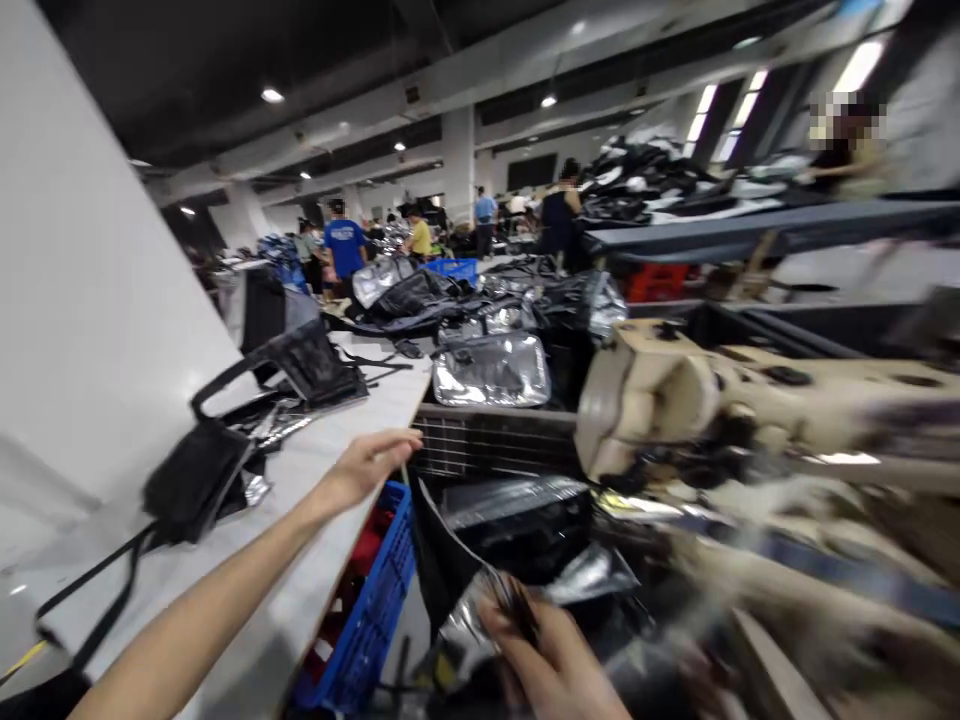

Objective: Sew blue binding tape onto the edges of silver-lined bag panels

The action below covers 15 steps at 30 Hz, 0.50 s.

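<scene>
My left hand (pixel 375 463) reaches out over the table edge, fingers closed together. A thin pale strand hangs just below its fingertips; what they pinch is too small to make out. Lower down, my right hand (pixel 551 650) is closed on a dark, blurred fold of a black fabric piece (pixel 439 555), whose pale edge runs up towards the left hand. Silver lining (pixel 469 615) shows beside the right fingers. Behind them lies more black and silver bag material (pixel 517 510). A beige sewing machine (pixel 645 400) stands close on the right.
On the white table (pixel 300 540) at left lie black bags with straps (pixel 199 480). Below its edge is a blue crate (pixel 375 600) with red items. A silver-lined bag (pixel 491 370) and a heap of others lie ahead. Several people (pixel 345 245) are farther back. A white pillar or wall (pixel 97 250) rises at left.
</scene>
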Available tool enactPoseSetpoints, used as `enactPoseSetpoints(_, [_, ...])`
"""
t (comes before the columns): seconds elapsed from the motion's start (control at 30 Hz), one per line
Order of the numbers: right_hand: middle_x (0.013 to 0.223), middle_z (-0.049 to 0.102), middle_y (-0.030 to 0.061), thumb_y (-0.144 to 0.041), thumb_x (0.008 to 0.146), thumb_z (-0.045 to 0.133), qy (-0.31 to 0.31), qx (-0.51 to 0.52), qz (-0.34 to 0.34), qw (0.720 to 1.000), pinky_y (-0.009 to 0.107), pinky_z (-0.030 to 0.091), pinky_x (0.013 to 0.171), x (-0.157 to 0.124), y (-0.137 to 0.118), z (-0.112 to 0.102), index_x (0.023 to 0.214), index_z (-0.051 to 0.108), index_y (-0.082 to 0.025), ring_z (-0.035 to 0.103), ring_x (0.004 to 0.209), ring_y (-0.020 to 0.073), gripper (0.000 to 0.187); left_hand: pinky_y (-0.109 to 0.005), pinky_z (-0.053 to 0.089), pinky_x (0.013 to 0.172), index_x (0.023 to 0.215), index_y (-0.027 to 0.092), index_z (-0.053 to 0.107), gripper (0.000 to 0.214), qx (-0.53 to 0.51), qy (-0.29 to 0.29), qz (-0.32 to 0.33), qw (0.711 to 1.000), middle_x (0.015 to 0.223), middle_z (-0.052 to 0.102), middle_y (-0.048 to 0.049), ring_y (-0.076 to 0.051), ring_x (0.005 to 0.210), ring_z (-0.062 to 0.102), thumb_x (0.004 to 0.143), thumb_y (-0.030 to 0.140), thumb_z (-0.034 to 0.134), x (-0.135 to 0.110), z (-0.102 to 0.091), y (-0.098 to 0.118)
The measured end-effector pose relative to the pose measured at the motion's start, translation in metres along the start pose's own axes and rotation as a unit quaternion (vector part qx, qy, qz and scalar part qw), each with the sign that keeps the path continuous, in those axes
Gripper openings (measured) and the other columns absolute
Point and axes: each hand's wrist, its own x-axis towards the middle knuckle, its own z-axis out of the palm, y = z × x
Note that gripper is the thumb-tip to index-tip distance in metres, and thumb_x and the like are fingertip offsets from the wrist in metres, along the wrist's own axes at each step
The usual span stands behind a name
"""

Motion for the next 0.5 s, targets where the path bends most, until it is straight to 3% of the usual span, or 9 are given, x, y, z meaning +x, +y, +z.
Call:
enactPoseSetpoints(0.07, [0.056,0.052,-0.0015,-0.065,0.088,0.058,-0.047,0.027,-0.009,0.999,0.025,0.041,0.049,0.011,-0.011,-0.006,0.077,0.061,-0.019,0.049,0.050,0.0146,0.047,-0.029,0.029,0.122,0.136,0.023,0.060,0.039,-0.118,-0.109,0.160,0.974,0.149,0.052,-0.0023,-0.018,0.140,0.045,0.104,0.038,0.044,0.001,0.027,0.046])
enactPoseSetpoints(0.13, [0.054,0.050,-0.0028,-0.065,0.092,0.054,-0.063,0.059,-0.024,0.996,0.023,0.037,0.050,0.020,-0.021,-0.017,0.075,0.057,-0.019,0.045,0.050,0.0123,0.050,-0.032,0.021,0.123,0.133,0.025,0.061,0.034,-0.150,-0.166,0.246,0.943,0.137,0.062,-0.0013,-0.019,0.132,0.052,0.103,0.034,0.049,0.003,0.045,0.079])
enactPoseSetpoints(0.23, [0.051,0.049,-0.0039,-0.067,0.094,0.052,-0.022,0.097,-0.025,0.995,0.023,0.035,0.049,0.025,-0.029,-0.037,0.076,0.056,-0.019,0.042,0.046,0.0113,0.052,-0.036,0.038,0.099,0.101,0.021,0.067,0.020,-0.096,-0.148,0.237,0.955,0.095,0.071,-0.0008,-0.019,0.092,0.063,0.101,0.029,0.048,0.015,0.063,0.106])
enactPoseSetpoints(0.33, [0.050,0.052,-0.0031,-0.065,0.098,0.047,-0.017,0.055,-0.039,0.998,0.024,0.037,0.052,0.017,-0.031,-0.059,0.072,0.054,-0.020,0.048,0.047,0.0122,0.053,-0.039,0.036,0.075,0.080,0.019,0.061,0.026,-0.002,-0.103,0.239,0.966,0.081,0.066,-0.0055,-0.021,0.076,0.057,0.098,0.026,0.044,0.025,0.070,0.128])
enactPoseSetpoints(0.5, [0.053,0.052,-0.0041,-0.054,0.105,0.039,-0.035,-0.006,-0.074,0.997,0.023,0.039,0.056,0.006,-0.023,-0.085,0.073,0.054,-0.021,0.051,0.049,0.0118,0.048,-0.044,0.032,0.080,0.077,0.022,0.061,0.020,0.106,-0.096,0.345,0.928,0.079,0.064,-0.0075,-0.023,0.074,0.055,0.092,0.024,0.048,0.040,0.073,0.159])
